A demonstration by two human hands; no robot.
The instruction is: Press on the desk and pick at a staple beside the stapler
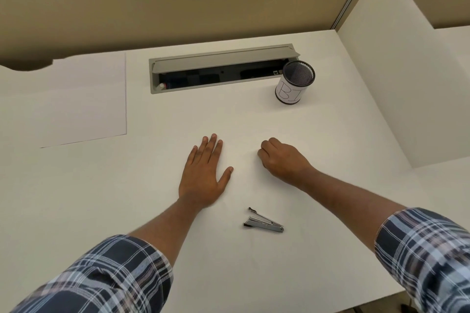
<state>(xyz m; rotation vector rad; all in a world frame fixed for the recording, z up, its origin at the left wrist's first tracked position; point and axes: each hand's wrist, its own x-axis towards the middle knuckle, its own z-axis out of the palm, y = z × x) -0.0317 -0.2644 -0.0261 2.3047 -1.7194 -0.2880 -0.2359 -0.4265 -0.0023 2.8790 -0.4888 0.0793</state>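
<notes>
My left hand (203, 173) lies flat on the white desk (318, 223), palm down, fingers straight and spread a little. My right hand (282, 157) rests on the desk to its right with the fingers curled under; nothing shows inside it. A small metal stapler (264, 221) lies open on the desk just in front of both hands, nearer to me, touching neither.
A black mesh pen cup (295, 82) with a white label stands at the back right. Beside it is an open grey cable tray (221, 71) set in the desk. A white sheet of paper (66, 101) lies at left. A white divider panel (396, 71) borders the right.
</notes>
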